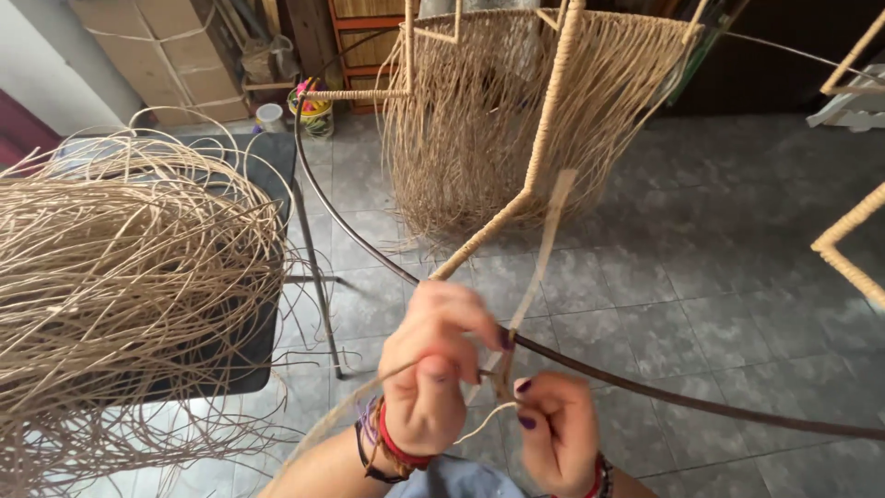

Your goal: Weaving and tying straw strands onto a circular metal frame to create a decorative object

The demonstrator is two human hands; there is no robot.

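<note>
My left hand is closed around a thin dark metal rod that curves across the view, pinching a tan rattan strip against it. My right hand sits just right of it, fingers pinched on the same strip where it loops at the rod. The strip's free end rises up and away from the hands. A rattan-wrapped bar of the frame joins the rod just above my left hand. Behind it hangs a curtain of loose woven strands.
A big tangled heap of rattan strips lies on a dark stand at the left, its metal leg close to the hands. Grey tiled floor lies below. Other wrapped frame pieces stand at the right; boxes and clutter sit at the back.
</note>
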